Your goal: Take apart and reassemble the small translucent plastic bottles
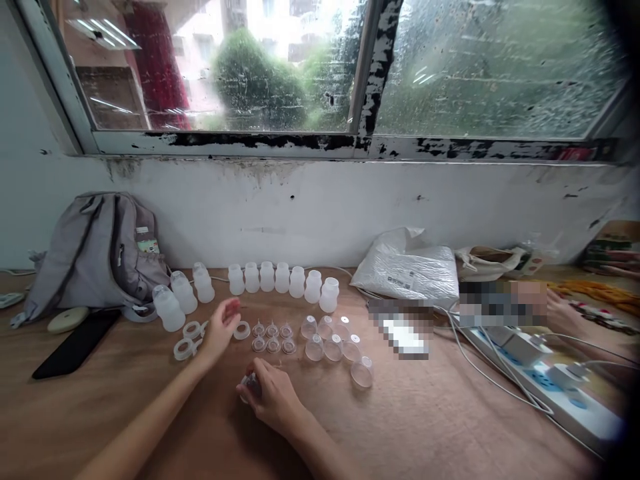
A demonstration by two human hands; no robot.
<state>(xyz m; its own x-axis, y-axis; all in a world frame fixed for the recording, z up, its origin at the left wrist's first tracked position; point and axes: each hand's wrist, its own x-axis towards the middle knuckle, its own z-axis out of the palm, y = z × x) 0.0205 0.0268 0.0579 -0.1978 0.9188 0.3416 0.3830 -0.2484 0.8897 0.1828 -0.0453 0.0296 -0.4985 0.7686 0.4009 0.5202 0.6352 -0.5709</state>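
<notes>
Wooden table (425,427) laid out around a bottle row (282,278)

A grey backpack (95,253) slumps left of the bottle row; a silvery parcel (410,267) lies to its right. In front of the row, the right hand (274,397) grips a small piece (250,383), mostly hidden by the fingers. The left hand (220,331), in front of the row's left end, is loosely spread, just beside a lone white ring (241,331). Three capped bottles (183,292) stand left of the row. Seven clear cups (333,349) sit before its right part, more white rings (183,349) forward of its left end, and six clear teats (273,345) before its middle.
</notes>
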